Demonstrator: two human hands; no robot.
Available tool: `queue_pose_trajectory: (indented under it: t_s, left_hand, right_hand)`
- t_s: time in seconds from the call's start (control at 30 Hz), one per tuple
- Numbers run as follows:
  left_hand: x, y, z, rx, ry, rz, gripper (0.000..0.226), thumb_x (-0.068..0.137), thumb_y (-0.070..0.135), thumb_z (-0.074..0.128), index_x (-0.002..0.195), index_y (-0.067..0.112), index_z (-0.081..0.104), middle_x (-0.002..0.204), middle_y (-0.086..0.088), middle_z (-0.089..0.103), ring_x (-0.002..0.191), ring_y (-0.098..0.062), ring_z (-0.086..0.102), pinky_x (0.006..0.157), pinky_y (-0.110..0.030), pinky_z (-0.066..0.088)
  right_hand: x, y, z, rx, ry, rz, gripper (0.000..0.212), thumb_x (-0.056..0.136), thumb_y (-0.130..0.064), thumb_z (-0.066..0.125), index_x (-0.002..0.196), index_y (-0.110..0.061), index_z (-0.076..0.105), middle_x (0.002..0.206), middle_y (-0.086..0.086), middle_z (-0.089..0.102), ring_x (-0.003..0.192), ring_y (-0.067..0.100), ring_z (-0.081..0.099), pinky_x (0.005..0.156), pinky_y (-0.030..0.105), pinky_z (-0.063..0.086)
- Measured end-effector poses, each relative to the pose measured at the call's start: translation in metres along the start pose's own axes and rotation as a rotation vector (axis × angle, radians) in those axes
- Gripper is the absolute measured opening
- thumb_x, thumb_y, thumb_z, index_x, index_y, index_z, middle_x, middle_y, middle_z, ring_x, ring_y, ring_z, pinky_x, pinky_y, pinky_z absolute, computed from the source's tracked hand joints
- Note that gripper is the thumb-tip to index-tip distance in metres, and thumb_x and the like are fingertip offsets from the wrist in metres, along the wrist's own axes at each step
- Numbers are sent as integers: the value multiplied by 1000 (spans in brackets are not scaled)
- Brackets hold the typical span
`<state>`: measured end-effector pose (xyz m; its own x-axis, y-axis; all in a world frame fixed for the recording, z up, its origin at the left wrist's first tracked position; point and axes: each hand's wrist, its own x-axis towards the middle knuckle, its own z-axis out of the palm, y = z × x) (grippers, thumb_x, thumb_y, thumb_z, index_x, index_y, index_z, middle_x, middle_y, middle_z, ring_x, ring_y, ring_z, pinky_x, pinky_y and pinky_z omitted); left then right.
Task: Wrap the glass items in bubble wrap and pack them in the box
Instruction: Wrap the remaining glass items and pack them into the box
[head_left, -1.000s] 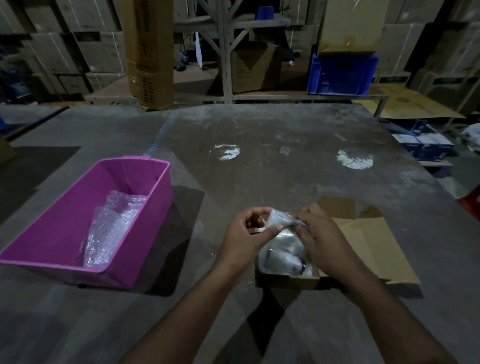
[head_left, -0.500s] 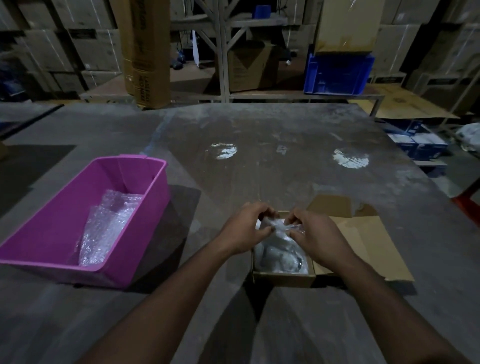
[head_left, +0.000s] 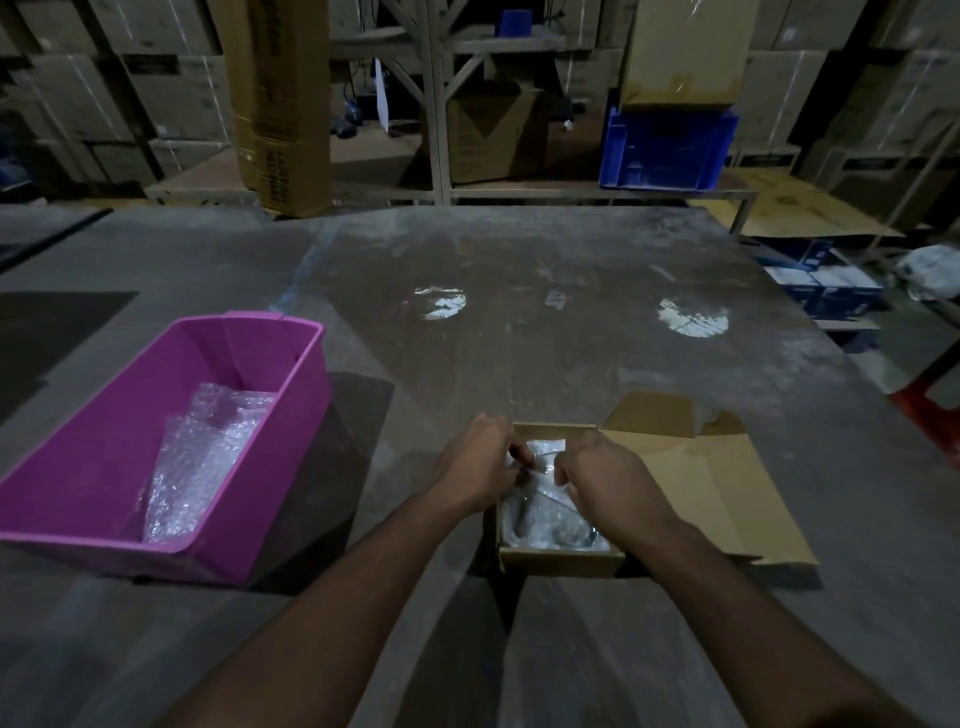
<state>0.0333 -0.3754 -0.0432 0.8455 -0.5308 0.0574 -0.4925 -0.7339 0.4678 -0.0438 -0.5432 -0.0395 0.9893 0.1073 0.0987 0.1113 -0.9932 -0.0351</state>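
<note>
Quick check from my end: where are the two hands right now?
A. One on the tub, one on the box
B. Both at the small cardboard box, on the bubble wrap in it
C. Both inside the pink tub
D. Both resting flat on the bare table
B: the left hand and right hand both pinch the bubble-wrapped bundle inside the open cardboard box; the pink tub sits untouched on the left.

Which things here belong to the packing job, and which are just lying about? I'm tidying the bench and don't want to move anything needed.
In use:
cardboard box
bubble-wrapped bundle inside it
left hand and right hand, both gripping the wrap
loose bubble wrap in the pink tub

Lying about:
blue crate
tall carton
stacked cartons
</note>
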Motion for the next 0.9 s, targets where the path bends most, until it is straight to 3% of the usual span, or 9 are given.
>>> queue_pose_trajectory:
  t_s: [0.17, 0.3, 0.5, 0.7, 0.9]
  left_hand:
    - [1, 1, -3, 133, -12, 83, 7, 87, 23, 76, 91, 28, 77, 100, 9, 72, 106, -12, 56, 72, -28, 42]
    - [1, -3, -6, 290, -69, 179, 14, 91, 29, 68, 101, 29, 78, 109, 6, 70, 112, -19, 54, 88, -37, 47]
    - [-6, -10, -4, 409, -116, 224, 30, 93, 34, 55, 115, 29, 75, 122, 0, 57, 118, -22, 44, 96, -40, 41]
    - [-7, -8, 1, 464, -126, 225, 34, 98, 36, 48, 120, 26, 73, 125, -4, 52, 119, -23, 41, 97, -40, 38]
    - [-12, -13, 4, 340, -63, 210, 31, 97, 35, 52, 117, 27, 73, 121, 1, 53, 117, -19, 41, 99, -40, 39]
  right_hand:
    - [-1, -5, 4, -67, -57, -17, 23, 79, -6, 68, 92, -24, 76, 95, -1, 66, 93, 19, 60, 69, 32, 47]
    - [-3, 3, 13, -166, -86, -54, 22, 63, -10, 80, 77, -27, 78, 75, -1, 60, 77, 23, 57, 56, 33, 43]
    - [-9, 7, 8, -91, -152, -48, 37, 92, -24, 54, 125, -35, 69, 111, 2, 58, 111, 27, 47, 84, 39, 39]
    - [-10, 3, 0, -64, -243, 3, 39, 96, -26, 50, 131, -37, 64, 121, 4, 56, 117, 26, 44, 93, 42, 38]
    - [-17, 1, -5, -12, -199, 31, 38, 98, -24, 50, 130, -37, 65, 128, 2, 58, 119, 22, 44, 94, 39, 38]
